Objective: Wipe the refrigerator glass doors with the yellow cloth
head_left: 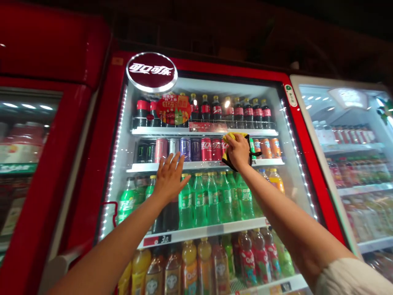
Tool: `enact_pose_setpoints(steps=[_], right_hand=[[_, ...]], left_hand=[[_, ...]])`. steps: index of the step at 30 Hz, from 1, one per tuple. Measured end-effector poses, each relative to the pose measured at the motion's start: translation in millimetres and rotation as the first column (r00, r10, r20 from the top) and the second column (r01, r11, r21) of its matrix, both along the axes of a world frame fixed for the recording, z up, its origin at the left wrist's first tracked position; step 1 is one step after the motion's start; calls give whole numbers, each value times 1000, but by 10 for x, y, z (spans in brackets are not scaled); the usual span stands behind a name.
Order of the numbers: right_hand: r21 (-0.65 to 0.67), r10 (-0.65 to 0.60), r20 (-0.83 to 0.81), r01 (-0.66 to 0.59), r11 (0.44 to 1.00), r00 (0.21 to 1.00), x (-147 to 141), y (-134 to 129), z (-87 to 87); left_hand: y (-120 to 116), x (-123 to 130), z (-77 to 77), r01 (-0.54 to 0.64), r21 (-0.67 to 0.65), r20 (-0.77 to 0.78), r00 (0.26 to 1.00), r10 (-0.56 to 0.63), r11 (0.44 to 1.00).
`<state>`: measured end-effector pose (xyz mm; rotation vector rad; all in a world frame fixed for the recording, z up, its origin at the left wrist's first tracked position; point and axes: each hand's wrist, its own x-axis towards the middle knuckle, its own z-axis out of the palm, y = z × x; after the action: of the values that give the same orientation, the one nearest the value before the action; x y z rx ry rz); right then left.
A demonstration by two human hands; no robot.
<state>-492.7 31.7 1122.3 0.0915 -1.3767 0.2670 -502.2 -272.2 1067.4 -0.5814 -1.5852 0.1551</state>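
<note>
A red-framed drinks fridge [310,172] with a glass door fills the middle of the view. My right hand [238,152] grips a yellow cloth with black edging [226,155] and holds it against the glass, in front of the shelf of cans. To the left, my left hand [170,176] is spread flat at the glass, holding nothing, just below the cans [185,149]. Behind the glass, green bottles [213,200] stand on the shelf below. Part of the can row is hidden by my right hand and the cloth.
A round lit sign [152,72] sits at the fridge's upper left, and a red round sticker [173,110] is on the glass. Cola bottles [216,108] line the top shelf. Another red fridge [73,110] stands left, a white-framed fridge [325,151] right.
</note>
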Motion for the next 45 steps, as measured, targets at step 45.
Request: enact_pose_setpoints(steps=[45], right_hand=[[574,-51,126,-31,819,991,40,-1260,-362]], left_hand=[[-870,74,-28,-32,-58,98,995,38,998]])
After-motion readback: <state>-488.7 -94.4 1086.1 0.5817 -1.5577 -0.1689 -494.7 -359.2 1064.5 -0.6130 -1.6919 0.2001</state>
